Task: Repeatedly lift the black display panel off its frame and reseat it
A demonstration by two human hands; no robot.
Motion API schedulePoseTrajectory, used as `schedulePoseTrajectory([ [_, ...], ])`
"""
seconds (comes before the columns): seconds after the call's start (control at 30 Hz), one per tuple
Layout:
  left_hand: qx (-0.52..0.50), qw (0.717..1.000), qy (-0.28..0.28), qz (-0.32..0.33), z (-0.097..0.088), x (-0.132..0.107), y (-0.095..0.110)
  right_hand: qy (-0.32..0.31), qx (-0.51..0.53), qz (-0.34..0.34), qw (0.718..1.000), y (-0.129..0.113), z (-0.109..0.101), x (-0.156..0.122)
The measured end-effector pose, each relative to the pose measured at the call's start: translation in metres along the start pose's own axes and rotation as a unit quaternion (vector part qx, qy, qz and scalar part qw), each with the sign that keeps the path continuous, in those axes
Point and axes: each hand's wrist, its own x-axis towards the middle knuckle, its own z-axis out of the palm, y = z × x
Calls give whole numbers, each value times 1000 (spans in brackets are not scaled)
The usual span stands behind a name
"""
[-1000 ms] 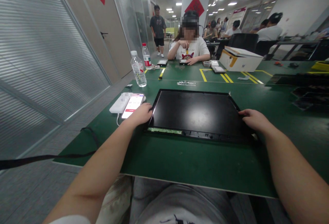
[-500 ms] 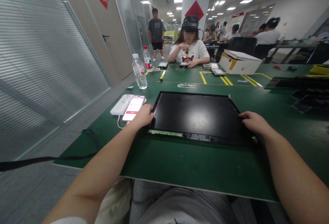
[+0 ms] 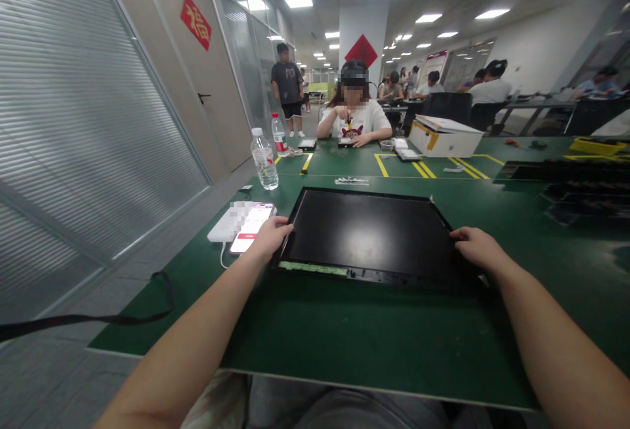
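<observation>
A black flat display panel (image 3: 367, 235) lies in front of me, screen up, with a green strip (image 3: 313, 268) along the left of its near edge. My left hand (image 3: 274, 235) grips the panel's left side, thumb on top and fingers partly hidden at the rim. On the opposite side, my right hand (image 3: 475, 245) grips the right rim with its fingertips. A lit phone (image 3: 252, 227) rests close beside my left hand, partly on a white box-shaped device (image 3: 225, 222) with a white cable.
Two water bottles, a near one (image 3: 264, 163) and a red-capped one (image 3: 279, 137), stand at the left. Across the green table (image 3: 374, 330) sits a person (image 3: 354, 111) handling a small dark device. A white box (image 3: 445, 137) and dark stacked parts (image 3: 585, 189) are at the right.
The camera view has tilted up slightly, so the scene sits lower in the picture. Both hands keep their hold on the panel's sides, and the panel looks little changed on the table.
</observation>
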Motion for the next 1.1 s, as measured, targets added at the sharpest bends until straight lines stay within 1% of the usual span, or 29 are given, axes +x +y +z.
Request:
schedulePoseTrajectory([
  [0.1,-58,998,-2,-40,1,-2,4,13,11,2,1000,1,4,0],
  [0.2,-113,989,-31,-86,0,-8,10,21,23,-6,1000,3,7,2],
  [0.37,-180,973,-102,-99,0,-13,10,30,18,-11,999,10,11,7],
  [0.5,-200,965,-119,-117,1,-9,6,39,20,-17,999,14,14,11],
  [0.6,-203,963,-126,-124,1,-8,6,31,24,-11,999,13,13,11],
  [0.67,-197,964,-130,-120,1,-10,7,28,24,-5,999,11,11,9],
  [0.73,-175,970,-133,-101,1,-13,10,28,25,-3,999,9,9,7],
  [0.83,-108,984,-124,-64,2,-18,12,28,23,-3,999,5,8,5],
  [0.9,-76,990,-110,-50,3,-20,14,28,16,-6,999,4,8,4],
  [1.0,-82,991,-95,-38,3,-20,14,33,12,-11,999,4,9,4],
  [1.1,-91,991,-96,-15,2,-19,14,43,14,-17,999,4,10,4],
])
